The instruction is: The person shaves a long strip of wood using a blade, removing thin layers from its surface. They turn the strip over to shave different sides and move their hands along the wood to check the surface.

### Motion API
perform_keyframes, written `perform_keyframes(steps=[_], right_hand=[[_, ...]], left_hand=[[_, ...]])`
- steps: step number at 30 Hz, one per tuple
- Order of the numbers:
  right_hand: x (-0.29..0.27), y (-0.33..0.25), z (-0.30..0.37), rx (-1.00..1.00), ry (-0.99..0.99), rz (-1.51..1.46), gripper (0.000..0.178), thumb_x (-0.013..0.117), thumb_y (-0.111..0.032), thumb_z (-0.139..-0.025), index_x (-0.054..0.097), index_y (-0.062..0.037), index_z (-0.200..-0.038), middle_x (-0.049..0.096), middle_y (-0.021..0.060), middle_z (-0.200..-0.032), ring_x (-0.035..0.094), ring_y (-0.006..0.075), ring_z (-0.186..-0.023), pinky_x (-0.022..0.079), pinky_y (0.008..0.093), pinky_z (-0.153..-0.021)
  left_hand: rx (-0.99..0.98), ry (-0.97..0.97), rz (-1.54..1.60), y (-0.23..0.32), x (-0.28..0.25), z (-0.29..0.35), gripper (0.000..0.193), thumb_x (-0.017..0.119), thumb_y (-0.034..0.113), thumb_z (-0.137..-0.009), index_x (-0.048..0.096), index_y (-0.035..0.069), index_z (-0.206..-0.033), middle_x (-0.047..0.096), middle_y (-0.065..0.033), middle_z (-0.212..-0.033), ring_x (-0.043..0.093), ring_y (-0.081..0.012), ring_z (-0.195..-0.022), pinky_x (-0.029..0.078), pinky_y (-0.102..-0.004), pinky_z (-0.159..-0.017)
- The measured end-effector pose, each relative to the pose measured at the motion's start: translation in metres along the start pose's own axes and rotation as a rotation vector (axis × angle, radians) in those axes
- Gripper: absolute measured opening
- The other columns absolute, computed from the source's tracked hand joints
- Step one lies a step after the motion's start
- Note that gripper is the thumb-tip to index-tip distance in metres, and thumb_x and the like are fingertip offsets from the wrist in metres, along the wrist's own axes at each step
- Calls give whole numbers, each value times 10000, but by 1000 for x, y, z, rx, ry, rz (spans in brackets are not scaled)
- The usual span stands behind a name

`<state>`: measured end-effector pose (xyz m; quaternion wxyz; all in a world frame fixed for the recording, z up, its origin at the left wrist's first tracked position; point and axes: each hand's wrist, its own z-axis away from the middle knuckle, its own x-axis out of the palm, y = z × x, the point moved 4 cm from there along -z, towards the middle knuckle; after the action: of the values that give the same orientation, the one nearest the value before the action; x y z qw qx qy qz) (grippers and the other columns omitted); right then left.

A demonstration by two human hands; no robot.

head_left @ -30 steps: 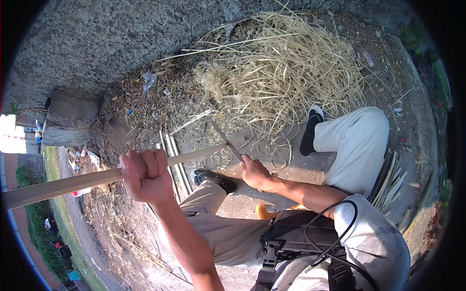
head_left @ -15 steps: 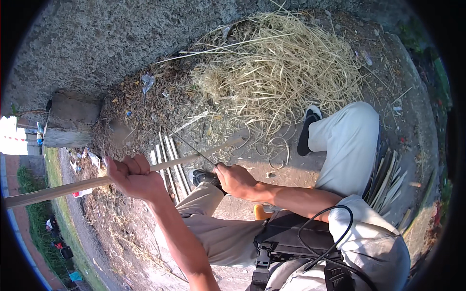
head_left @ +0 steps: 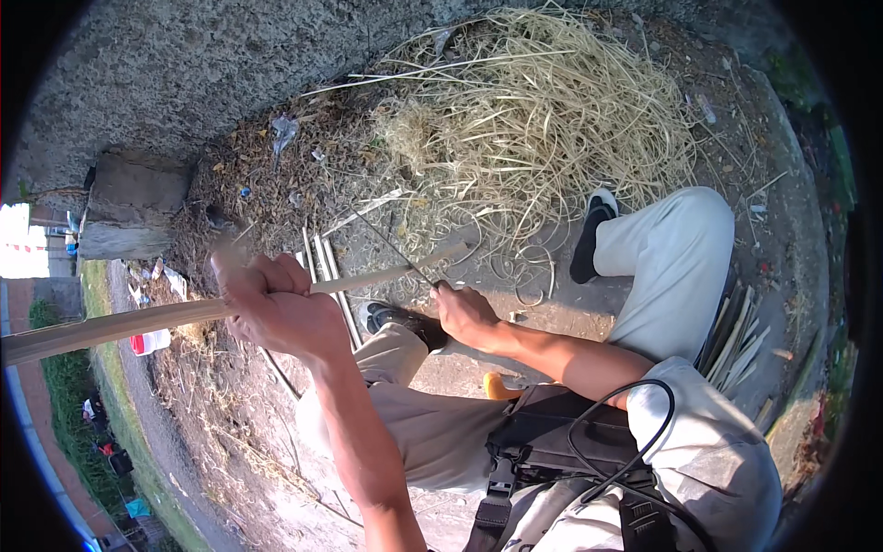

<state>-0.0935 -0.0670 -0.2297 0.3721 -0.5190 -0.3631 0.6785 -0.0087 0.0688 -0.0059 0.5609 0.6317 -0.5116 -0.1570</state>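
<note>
Head view: shavings [head_left: 543, 124] heap along the ground's [head_left: 575, 324] edge by the wall [head_left: 239, 69]. A knife [head_left: 394, 247], clutched in the right hand [head_left: 467, 317], crosses the stick [head_left: 184, 316], clasped midair by the left hand [head_left: 285, 308], running left-to-right, right end forward.

One blade [head_left: 394, 246]; one held strip [head_left: 189, 316]

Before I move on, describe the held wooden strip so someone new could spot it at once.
Start from the big heap of straw-coloured shavings at the top. Below it to the left, the left hand closes around the wooden strip, which runs in from the picture's left edge. Unlike the pale strips lying on the ground, it is held up.
</note>
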Motion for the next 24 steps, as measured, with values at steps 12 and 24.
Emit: perform_keyframes(steps=[12, 24], right_hand=[[7, 65, -11, 275, 21, 167, 245, 433, -183, -1010, 554, 0, -900, 654, 228, -743, 676, 383, -724, 482, 476, -603], [11, 82, -29, 277, 11, 135, 258, 457, -240, -983, 550, -1, -1009, 646, 291, -802, 660, 461, -789, 471, 544, -642]], left_hand=[[124, 98, -52, 2, -1, 5, 275, 473, 194, -1042, 648, -12, -991, 221, 32, -547, 212, -75, -424, 197, -272, -400], [21, -8, 87, 0, -5, -7, 341, 542, 227, -994, 422, 141, -686, 146, 44, -540, 140, -82, -453, 121, -298, -427]])
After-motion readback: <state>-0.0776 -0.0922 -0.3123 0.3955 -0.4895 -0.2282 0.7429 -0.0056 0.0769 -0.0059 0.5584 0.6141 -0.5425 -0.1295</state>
